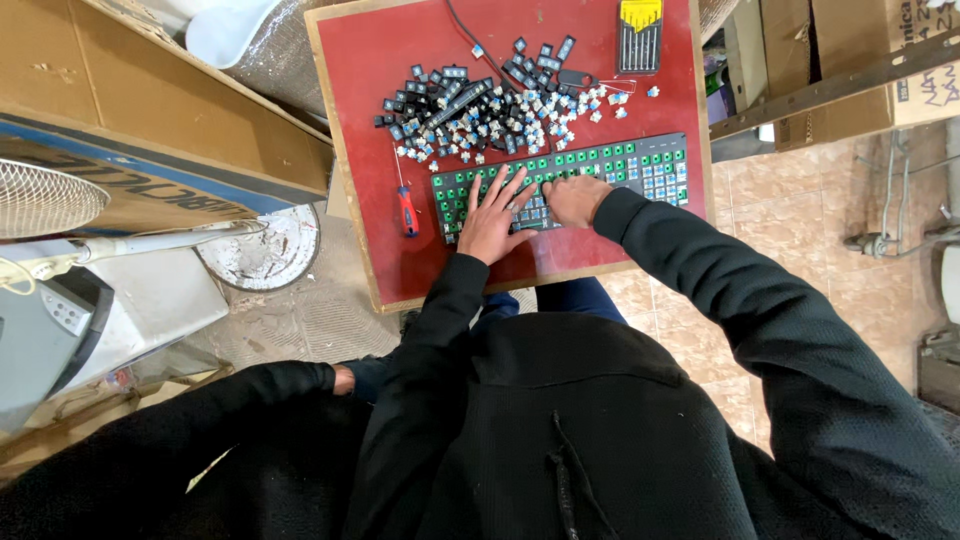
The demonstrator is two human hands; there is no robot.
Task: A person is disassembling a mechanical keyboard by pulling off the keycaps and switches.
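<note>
A stripped keyboard [640, 165] with a green board and blue-white switches lies across a small red table [370, 120]. My left hand [493, 218] rests flat on the keyboard's left half, fingers spread, holding nothing. My right hand [575, 198] is curled with its fingers pressed down on the middle of the keyboard; whether it pinches a small part I cannot tell. Beyond the keyboard lies a pile of black keycaps and loose switches [480, 105]. A red-handled screwdriver [406, 208] lies left of the keyboard.
A yellow-and-black screwdriver bit set [640, 35] sits at the table's far right. Cardboard boxes [150, 110] stand to the left, a white fan [45, 200] and a round white base [265, 250] on the floor. Shelving with boxes [850, 70] is at right, over a tiled floor.
</note>
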